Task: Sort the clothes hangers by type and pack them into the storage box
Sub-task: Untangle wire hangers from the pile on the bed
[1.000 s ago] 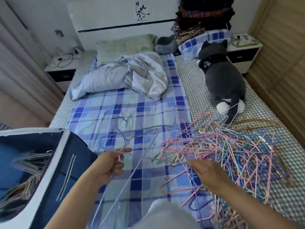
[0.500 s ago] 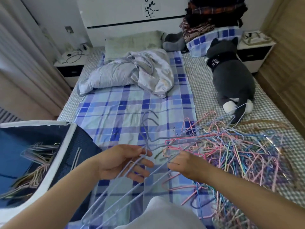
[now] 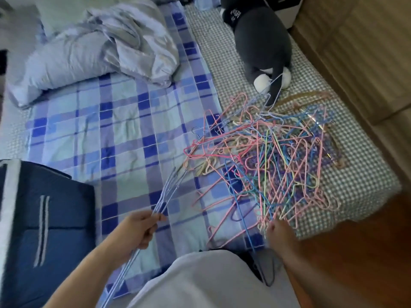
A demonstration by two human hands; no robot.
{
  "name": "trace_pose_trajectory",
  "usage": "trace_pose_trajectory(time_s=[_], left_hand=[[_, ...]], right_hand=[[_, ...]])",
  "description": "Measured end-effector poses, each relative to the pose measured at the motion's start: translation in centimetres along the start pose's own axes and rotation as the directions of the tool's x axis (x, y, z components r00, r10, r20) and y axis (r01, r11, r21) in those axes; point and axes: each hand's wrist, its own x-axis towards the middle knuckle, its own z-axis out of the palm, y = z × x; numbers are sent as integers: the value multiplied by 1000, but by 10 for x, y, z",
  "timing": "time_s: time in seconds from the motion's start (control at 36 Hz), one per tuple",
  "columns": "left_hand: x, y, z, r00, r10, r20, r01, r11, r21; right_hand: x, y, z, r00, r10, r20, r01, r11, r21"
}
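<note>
A tangled heap of thin wire hangers (image 3: 273, 161) in pink, blue, yellow and purple lies on the right part of the bed. My left hand (image 3: 139, 230) grips a small bunch of pale blue-lilac hangers (image 3: 164, 196) that slant up to the right above the checked sheet. My right hand (image 3: 278, 234) reaches into the near edge of the heap; what its fingers do there is hidden. The dark blue storage box (image 3: 42, 223) with a white rim stands at the left edge, beside my left arm.
A grey plush cat (image 3: 264, 41) lies at the far end of the heap. A rumpled quilt and pillow (image 3: 93, 47) sit at the head of the bed. Wooden floor (image 3: 360, 252) and a wood-panelled wardrobe run along the right.
My view has tilted down and right. My hands have parted: the left keeps the pale hangers and has drawn back, the right has gone to the heap's near edge.
</note>
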Motion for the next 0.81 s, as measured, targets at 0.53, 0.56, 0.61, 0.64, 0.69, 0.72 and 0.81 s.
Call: trace_pose_trajectory(time_s=[0.53,0.56,0.61,0.64,0.69,0.72,0.81], left_hand=[[10,-39,-71,1000,11,16,-8,988,-153],[9,-37,-72,999,21,31,-16,988,-153],[6,-36,-76,998,42,56,-32,986,-162],[3,-35,-80,996,62,69,-50,985,-167],[2,-35,-84,994,75,75,-61,982,-179],[0,-34,-88,993,84,79,-68,980,-186],[-3,-31,-103,989,117,89,-96,973,-212]], right_hand=[[-102,-72,72,915,314,254,-395,557,731],[-102,-77,72,913,327,243,-387,513,766],[-105,-89,70,913,367,178,-345,461,817],[-109,-100,62,908,398,130,-313,439,842],[-114,-114,44,902,429,38,-242,433,868],[-116,-121,36,903,430,11,-197,390,900],[-130,-149,-2,896,437,-78,-67,307,949]])
